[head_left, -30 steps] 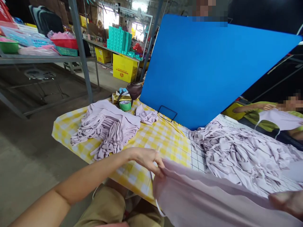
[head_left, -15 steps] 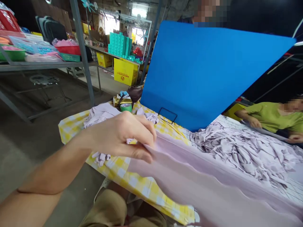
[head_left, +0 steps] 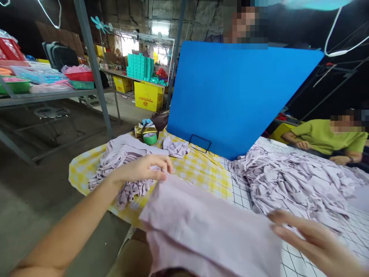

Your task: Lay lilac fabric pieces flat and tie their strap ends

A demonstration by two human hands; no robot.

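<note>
A pale lilac piece of cloth [head_left: 207,227] hangs folded between my two hands above the table's near edge. My left hand [head_left: 148,168] pinches its upper left corner between thumb and fingers. At the cloth's right edge, my right hand [head_left: 305,234] has thumb and forefinger closed on it; this hand is slightly blurred. Behind my left hand lies a stack of lilac cloth pieces [head_left: 123,148] on the yellow checked cover [head_left: 198,169]. A big tangled heap of lilac cloth strips [head_left: 300,177] spreads over the white grid-patterned cover to the right.
A blue board [head_left: 230,92] stands tilted at the table's back, with a black wire stand [head_left: 200,142] at its foot. Left of it lie a green tape roll [head_left: 150,137] and a small crumpled cloth [head_left: 175,147]. A person in a green top [head_left: 319,134] sits at right; another is behind the board.
My left hand has moved back and a little left with the cloth's corner. My right hand has come into view at the cloth's other edge. The cloth now hangs shorter and broader between them.
</note>
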